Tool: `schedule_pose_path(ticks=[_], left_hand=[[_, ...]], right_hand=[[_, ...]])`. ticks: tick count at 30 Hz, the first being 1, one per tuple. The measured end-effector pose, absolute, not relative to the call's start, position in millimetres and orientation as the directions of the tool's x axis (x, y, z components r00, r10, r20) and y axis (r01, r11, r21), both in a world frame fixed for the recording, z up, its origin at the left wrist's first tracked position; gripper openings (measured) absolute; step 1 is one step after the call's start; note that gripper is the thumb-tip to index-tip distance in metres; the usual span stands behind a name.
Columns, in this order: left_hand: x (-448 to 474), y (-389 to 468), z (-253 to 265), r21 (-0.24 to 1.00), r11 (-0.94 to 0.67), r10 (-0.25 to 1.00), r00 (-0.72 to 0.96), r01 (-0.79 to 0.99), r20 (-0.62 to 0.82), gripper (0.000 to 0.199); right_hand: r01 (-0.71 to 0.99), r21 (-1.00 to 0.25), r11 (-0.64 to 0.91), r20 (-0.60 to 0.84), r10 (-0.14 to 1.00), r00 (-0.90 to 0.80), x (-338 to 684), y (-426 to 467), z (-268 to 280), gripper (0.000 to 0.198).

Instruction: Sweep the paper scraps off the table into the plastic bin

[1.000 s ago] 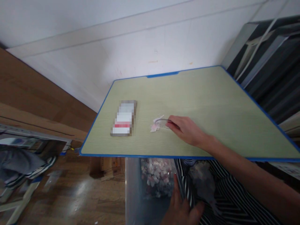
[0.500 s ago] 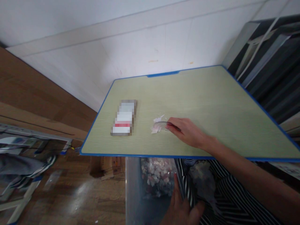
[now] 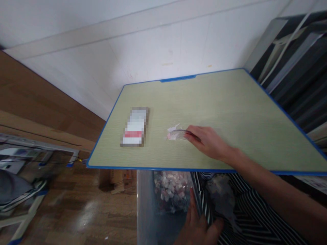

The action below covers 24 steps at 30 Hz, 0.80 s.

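Note:
My right hand (image 3: 211,141) is closed in a pinch on a thin, curved, see-through strip (image 3: 180,132); its exact kind is unclear. The strip's free end reaches over a small heap of white and pinkish scraps (image 3: 173,136) on the pale green tabletop (image 3: 230,105). Below the table's front edge, my left hand (image 3: 195,221) grips the near right rim of a clear plastic bin (image 3: 145,204), with fingers along its wall and the thumb on the other side. A bag of pale, pinkish bits (image 3: 171,190) lies in the bin.
A phone-shaped item (image 3: 134,127), blurred out, lies on the table's left part. Blue edging runs round the tabletop. Behind stands a white wall (image 3: 153,54); dark panels (image 3: 304,64) lean at right. Cardboard (image 3: 46,88) and another person's leg (image 3: 15,189) are at left.
My right hand has shifted slightly right with the strip, which now bows more over the scraps. The scraps look a little more gathered. My left hand stays on the bin.

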<state>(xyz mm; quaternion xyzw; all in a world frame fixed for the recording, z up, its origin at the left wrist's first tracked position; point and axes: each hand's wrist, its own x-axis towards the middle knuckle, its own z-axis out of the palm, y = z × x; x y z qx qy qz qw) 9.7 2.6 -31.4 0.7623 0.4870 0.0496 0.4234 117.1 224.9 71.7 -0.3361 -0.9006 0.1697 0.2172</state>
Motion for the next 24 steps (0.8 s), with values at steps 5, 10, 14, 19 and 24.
schedule_pose_path(ticks=[5, 10, 14, 19, 24], left_hand=[[5.7, 7.9, -17.3, 0.702, -0.217, 0.745, 0.58, 0.679, -0.33, 0.049], [7.7, 9.8, -12.9, 0.66, -0.253, 0.758, 0.568, 0.708, -0.319, 0.052], [8.8, 6.9, -17.1, 0.637, -0.322, 0.764, 0.589, 0.701, -0.262, 0.055], [9.5, 4.8, -23.3, 0.618, -0.375, 0.758, 0.612, 0.692, -0.226, 0.053], [11.6, -0.1, -34.2, 0.594, -0.414, 0.763, 0.619, 0.69, -0.187, 0.05]], right_hand=[[0.507, -0.473, 0.721, 0.278, 0.668, -0.69, 116.6, 226.0, 70.5, 0.032], [0.537, -0.491, 0.686, 0.259, 0.703, -0.662, 117.9, 226.9, 71.8, 0.03], [0.495, -0.5, 0.71, 0.235, 0.662, -0.712, 118.3, 225.8, 73.5, 0.03], [0.535, -0.5, 0.681, 0.263, 0.708, -0.656, 121.5, 226.8, 73.4, 0.028], [0.472, -0.503, 0.724, 0.268, 0.65, -0.711, 123.2, 225.9, 71.6, 0.029]])
